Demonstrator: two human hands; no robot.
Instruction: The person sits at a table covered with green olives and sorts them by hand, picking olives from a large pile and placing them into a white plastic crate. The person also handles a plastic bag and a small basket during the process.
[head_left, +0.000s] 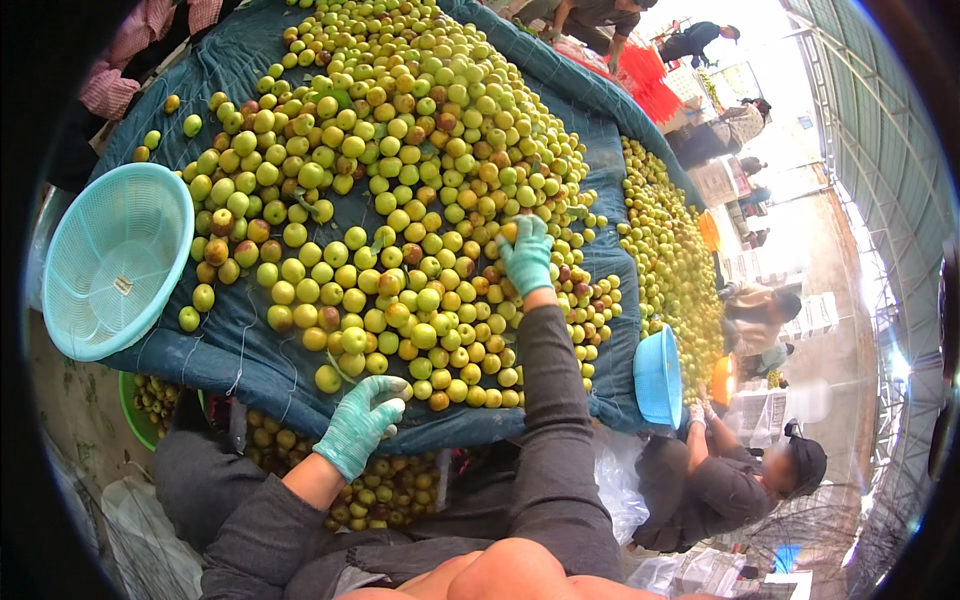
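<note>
A large heap of green and reddish-brown jujube-like fruits (427, 300) covers a blue cloth (232, 330) in front of me. My right hand (527, 255), in a green-and-white knit glove, reaches into the heap with its fingertips at a yellowish fruit (509, 232); whether the fruit is gripped is unclear. At the cloth's near edge, my left hand (363, 424) wears a matching glove, its fingers curled beside the nearest fruits. A fruit shows partly at its fingertips, and I cannot tell if it is held. Below the cloth's edge, more fruits (382, 491) lie near my lap.
A light-blue plastic basket (112, 262) stands at the cloth's left corner, with a green basket (135, 412) of small fruits below. A blue basket (658, 379) stands at right, near a second fruit pile (667, 247) and a co-worker (735, 480). Other people are farther off.
</note>
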